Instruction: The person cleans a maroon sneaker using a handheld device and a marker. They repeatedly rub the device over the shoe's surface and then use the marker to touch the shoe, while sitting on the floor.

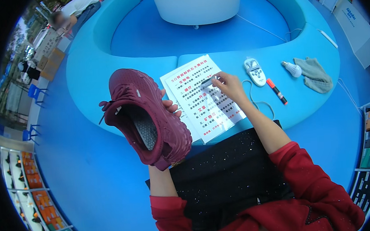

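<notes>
A maroon lace-up sports shoe [169,126] rests on my left hand [171,106], its toe pointing away from me and its opening facing up. The fingers curl round the shoe's right side, and the shoe hides the palm. Inside lies a grey patterned insole [146,131]. My right hand [226,84] pinches a small object with a dark, shiny surface [209,81] over printed, laminated sheets [204,114]; its exact kind is unclear. The sheets lie overlapping on the light-blue curved bench [97,99], right of the shoe.
Right of the sheets on the bench lie a white handheld device [255,72] with a cord, an orange-and-black marker [276,91], a light bulb [291,69] and a grey cloth [317,74]. A person [78,10] bends over at the far left. Shelves of boxes [39,199] stand either side.
</notes>
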### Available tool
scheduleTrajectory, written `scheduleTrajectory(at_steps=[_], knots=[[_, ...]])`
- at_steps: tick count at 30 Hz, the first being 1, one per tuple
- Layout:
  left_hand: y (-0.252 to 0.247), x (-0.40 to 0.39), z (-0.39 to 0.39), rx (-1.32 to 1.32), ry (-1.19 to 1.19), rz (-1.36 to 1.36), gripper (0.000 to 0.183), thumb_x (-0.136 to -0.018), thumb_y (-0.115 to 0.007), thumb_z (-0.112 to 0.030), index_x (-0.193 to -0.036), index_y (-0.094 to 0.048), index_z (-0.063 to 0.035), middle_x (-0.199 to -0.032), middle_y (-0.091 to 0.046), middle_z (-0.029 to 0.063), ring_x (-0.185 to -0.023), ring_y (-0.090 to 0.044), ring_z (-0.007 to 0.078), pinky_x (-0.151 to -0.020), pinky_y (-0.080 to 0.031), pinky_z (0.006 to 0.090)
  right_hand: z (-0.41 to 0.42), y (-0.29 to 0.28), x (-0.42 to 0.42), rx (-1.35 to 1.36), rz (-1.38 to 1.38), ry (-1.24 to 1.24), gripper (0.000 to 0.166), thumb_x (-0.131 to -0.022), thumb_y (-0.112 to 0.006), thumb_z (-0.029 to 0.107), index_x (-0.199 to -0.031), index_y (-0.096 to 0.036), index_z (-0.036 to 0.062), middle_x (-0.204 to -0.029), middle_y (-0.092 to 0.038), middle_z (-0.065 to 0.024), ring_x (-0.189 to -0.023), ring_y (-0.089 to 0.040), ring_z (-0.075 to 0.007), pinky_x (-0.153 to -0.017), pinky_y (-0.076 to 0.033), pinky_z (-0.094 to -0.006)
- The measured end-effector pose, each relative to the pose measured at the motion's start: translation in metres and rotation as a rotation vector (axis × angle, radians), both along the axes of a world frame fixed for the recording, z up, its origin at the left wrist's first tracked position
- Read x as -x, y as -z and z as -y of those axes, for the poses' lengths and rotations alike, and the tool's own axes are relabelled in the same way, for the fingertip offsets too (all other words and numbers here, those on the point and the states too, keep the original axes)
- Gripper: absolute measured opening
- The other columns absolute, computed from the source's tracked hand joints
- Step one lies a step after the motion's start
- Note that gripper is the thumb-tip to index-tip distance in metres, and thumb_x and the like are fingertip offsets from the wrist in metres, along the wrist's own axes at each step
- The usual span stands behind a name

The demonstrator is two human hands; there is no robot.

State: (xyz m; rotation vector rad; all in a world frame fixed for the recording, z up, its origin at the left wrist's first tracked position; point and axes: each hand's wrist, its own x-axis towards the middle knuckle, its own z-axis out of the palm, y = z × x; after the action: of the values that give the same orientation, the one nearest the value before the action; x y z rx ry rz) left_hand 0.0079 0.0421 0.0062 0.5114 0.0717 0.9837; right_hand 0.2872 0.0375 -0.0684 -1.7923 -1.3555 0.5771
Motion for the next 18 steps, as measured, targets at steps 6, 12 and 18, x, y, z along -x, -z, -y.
scheduleTrajectory(at_steps=[6, 12, 18], knots=[[-0.005, -0.002, 0.002, 0.013, -0.017, -0.035, 0.085, -0.088, -0.06, -0.048, -0.14, -0.025, 0.0095, -0.115, -0.057, 0.0229, -0.106, -0.06, 0.0336, -0.098, -0.047, 0.0461, 0.0, 0.0, -0.007, -0.031, 0.18, 0.024, 0.032, -0.088, -0.063, 0.034, -0.101, -0.068, 0.0057, -0.076, -0.07, -0.0102, -0.057, -0.065, -0.0231, -0.053, -0.048, -0.0353], [-0.026, -0.015, 0.013, 0.128, -0.146, -0.161, 0.049, -0.096, -0.053, -0.025, -0.131, -0.041, 0.0083, -0.101, -0.063, 0.0205, -0.087, -0.066, 0.0272, -0.084, -0.056, 0.0397, 0.001, -0.001, -0.015, -0.05, 0.201, 0.058, 0.032, -0.087, -0.063, 0.035, -0.1, -0.068, 0.0056, -0.073, -0.07, -0.0097, -0.059, -0.066, -0.0246, -0.053, -0.048, -0.036], [-0.029, -0.019, 0.013, 0.098, -0.126, -0.184, 0.049, -0.097, -0.051, -0.025, -0.131, -0.042, 0.0083, -0.101, -0.063, 0.0204, -0.089, -0.066, 0.0277, -0.084, -0.057, 0.0387, 0.005, -0.005, -0.019, -0.08, 0.232, 0.089, 0.03, -0.087, -0.063, 0.033, -0.099, -0.069, 0.0057, -0.069, -0.069, -0.0073, -0.06, -0.065, -0.0242, -0.053, -0.047, -0.0354]])
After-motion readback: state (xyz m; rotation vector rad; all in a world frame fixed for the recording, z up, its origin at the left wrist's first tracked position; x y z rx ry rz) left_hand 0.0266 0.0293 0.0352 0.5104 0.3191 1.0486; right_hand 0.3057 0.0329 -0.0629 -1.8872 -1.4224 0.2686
